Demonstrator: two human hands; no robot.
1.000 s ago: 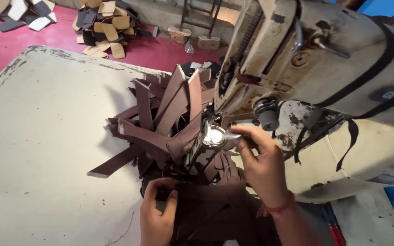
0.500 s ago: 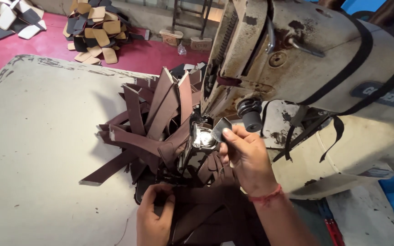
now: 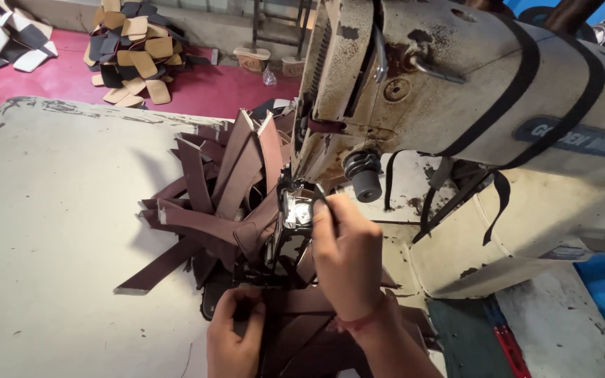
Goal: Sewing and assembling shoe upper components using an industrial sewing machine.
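A worn cream sewing machine stands on the pale table. Its metal presser foot and needle area sits over a heap of dark brown leather straps. My right hand is raised at the presser foot, fingertips pinched on a small part there; what it grips is hidden. My left hand presses down on a brown strap lying at the near edge of the heap, below the needle.
Piles of tan and dark cut leather pieces lie on the red floor beyond the table. A black belt wraps the machine body. A red tool lies at the table's right near edge.
The view has shifted closer and lower. My right hand has moved up and nearer to the presser foot. My left hand stays on the strap.
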